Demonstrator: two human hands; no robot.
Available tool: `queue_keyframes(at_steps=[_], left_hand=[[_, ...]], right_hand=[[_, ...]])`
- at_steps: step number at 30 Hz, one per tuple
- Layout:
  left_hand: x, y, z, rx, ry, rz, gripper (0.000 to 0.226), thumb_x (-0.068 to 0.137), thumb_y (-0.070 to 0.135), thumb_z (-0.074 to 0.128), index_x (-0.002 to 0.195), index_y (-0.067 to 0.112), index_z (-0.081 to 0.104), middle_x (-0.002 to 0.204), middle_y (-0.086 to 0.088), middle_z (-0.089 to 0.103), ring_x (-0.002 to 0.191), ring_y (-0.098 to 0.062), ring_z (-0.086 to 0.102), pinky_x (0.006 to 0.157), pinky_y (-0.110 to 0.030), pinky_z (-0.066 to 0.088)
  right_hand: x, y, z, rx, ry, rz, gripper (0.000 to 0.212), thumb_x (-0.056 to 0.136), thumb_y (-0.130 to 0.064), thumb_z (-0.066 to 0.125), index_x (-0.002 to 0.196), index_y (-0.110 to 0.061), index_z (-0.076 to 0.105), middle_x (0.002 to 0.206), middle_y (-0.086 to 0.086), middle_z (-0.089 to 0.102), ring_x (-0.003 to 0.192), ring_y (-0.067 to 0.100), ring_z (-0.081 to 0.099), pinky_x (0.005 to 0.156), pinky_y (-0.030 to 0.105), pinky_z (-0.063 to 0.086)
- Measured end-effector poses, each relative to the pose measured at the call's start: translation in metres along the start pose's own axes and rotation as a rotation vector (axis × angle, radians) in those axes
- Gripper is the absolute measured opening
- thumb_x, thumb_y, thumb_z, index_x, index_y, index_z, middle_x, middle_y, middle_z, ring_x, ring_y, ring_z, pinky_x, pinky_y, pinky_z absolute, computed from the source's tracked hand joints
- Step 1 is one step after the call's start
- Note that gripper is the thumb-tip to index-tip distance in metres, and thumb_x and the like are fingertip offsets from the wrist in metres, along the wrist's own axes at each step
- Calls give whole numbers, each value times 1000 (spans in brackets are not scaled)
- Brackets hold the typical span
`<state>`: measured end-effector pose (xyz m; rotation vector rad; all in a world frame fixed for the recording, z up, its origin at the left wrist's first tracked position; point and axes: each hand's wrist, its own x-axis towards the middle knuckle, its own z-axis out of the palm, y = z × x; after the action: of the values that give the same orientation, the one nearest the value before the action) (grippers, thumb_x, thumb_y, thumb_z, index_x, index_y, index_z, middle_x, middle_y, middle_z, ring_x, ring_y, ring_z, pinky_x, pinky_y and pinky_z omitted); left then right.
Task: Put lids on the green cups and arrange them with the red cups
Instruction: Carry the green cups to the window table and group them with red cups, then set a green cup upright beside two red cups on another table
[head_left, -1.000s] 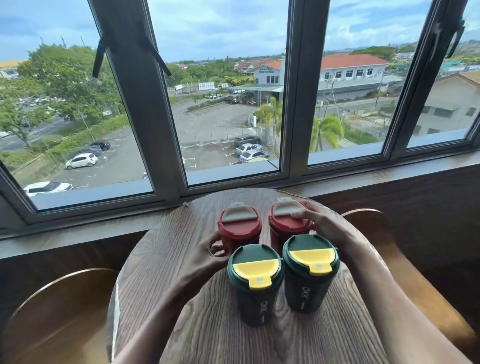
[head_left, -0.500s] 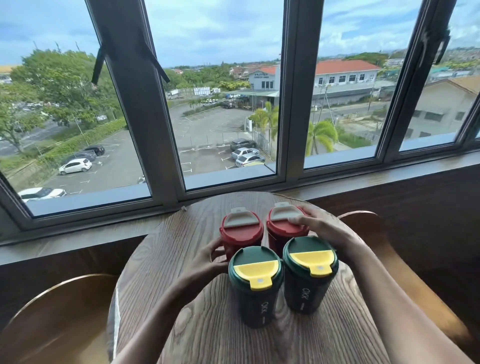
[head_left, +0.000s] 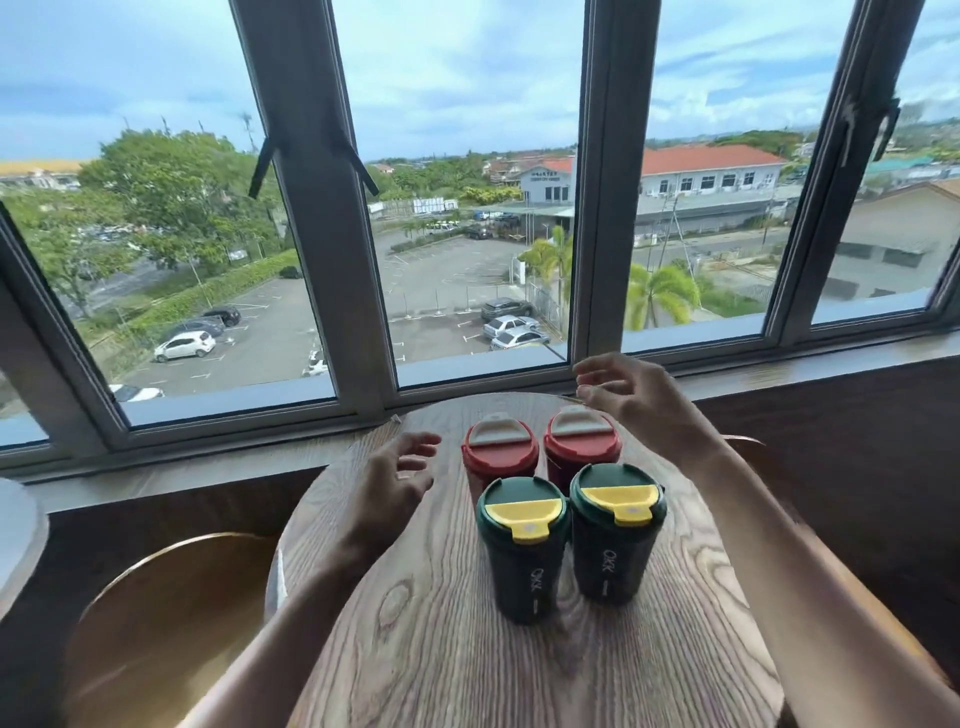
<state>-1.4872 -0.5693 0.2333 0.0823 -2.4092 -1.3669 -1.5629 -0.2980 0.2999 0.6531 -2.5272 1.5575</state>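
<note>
Both hands have let go of the red cups since the earlier frame — the left hand and right hand hover open, fingers spread, touching nothing. Head view: two red cups stand upright behind two lidded green cups mid-counter — yellow lid tabs pointing toward the person.

The two green cups hid the lower bodies of your red cups, so only the red lids and upper walls showed. Your forearms ran out of frame at the bottom edge. The small lettering low on each green cup was too fine to read. The surface was cut off below.
</note>
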Motion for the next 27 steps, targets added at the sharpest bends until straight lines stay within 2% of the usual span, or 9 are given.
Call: queue_keyframes(at_steps=[3,6,10,12,14,17,19,23,27], left_hand=[[-27,13,-27,77,50,-4,31,87,5,62,113,19,69,106,3,72,100,-13,67,82,-27,56],[-64,20,-60,110,136,-42,29,85,6,62,106,23,72,101,6,73,95,-8,68,83,-29,58],[-127,27,-110,167,254,-106,26,87,5,63,107,19,73,98,6,73,90,-3,67,66,-7,51],[-163,24,-139,190,305,-154,25,88,7,63,106,20,73,98,6,72,89,-4,67,65,-7,50],[-198,18,-170,196,381,-219,23,87,9,63,102,24,74,96,9,73,88,-7,68,71,-14,52],[-246,6,-219,204,497,-300,23,87,7,62,99,23,74,95,6,73,88,-10,68,67,-6,49],[-275,-6,-252,228,565,-348,23,87,7,62,99,22,75,95,6,75,89,-10,69,68,-4,48],[-319,-38,-318,269,679,-382,26,84,5,62,89,28,73,90,8,75,83,-6,69,75,-15,53],[-344,-76,-387,300,729,-399,25,83,1,62,93,20,75,89,6,74,76,-3,65,67,-9,50]], right_hand=[[-4,-28,24,-23,-48,-99,26,88,-18,68,113,-17,67,102,-5,71,99,13,68,93,39,55],[-17,-61,63,-16,-123,-188,26,87,-18,69,113,-17,69,103,-4,73,97,11,69,91,35,55],[-47,-103,134,95,-261,-257,21,85,-19,69,106,-23,71,99,-5,75,91,10,71,86,27,55],[-67,-125,174,151,-346,-274,17,85,-16,69,100,-24,72,95,-4,75,87,13,71,80,24,55],[-88,-147,214,177,-421,-316,19,84,-15,70,93,-32,71,91,-6,75,84,12,71,80,31,59],[-116,-180,273,206,-541,-358,20,83,-17,69,94,-34,71,92,-9,75,86,9,71,83,37,58],[-133,-201,311,216,-606,-374,19,84,-18,69,100,-28,73,93,-10,75,87,5,70,83,33,57],[-160,-240,385,238,-698,-383,18,86,-19,68,101,-26,73,89,-13,74,83,-3,68,73,15,53],[-176,-277,463,269,-738,-352,16,87,-18,68,100,-25,74,91,-9,75,84,0,68,73,19,52]])
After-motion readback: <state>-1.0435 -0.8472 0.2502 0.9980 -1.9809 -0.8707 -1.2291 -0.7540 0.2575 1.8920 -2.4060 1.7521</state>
